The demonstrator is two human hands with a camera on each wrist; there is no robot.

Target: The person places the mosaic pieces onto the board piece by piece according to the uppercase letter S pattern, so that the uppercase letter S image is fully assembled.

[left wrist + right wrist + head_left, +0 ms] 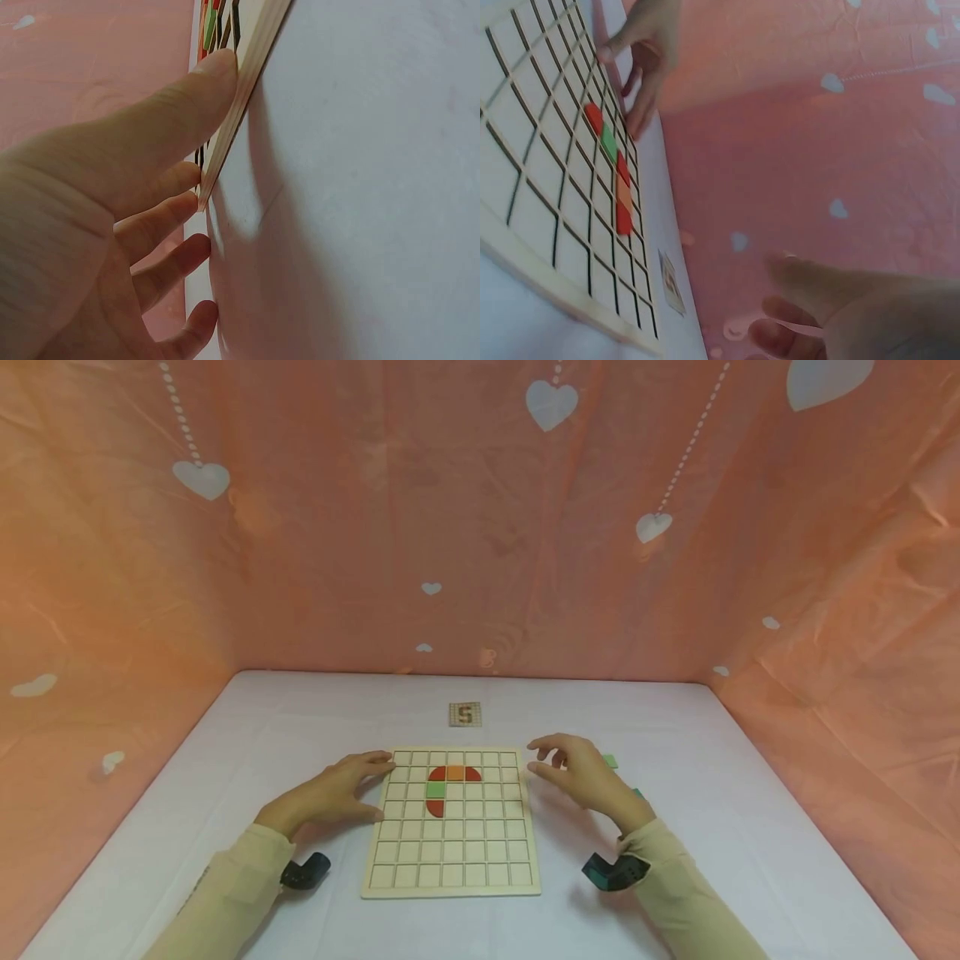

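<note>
A wooden grid board (pixel 453 852) lies flat on the table. In its upper cells sit a red rounded tile (pixel 437 774), an orange square tile (pixel 454 773), another red rounded tile (pixel 472 774), a green square tile (pixel 435 790) and a lower red rounded tile (pixel 435 808). My left hand (pixel 339 789) rests at the board's left edge, thumb and fingers spread, the thumb against the rim (pixel 244 97). Just off the board's upper right edge hovers my right hand (pixel 588 777), fingers loosely bent; in the right wrist view nothing shows between thumb and fingers.
Behind the board lies a small card (pixel 465 714) with a character like an S or 5 on a grid. A light green piece (pixel 611 762) and a darker green piece (pixel 638 792) lie partly hidden behind my right hand. Pink cloth walls (pixel 480 527) enclose the white table (pixel 315 710).
</note>
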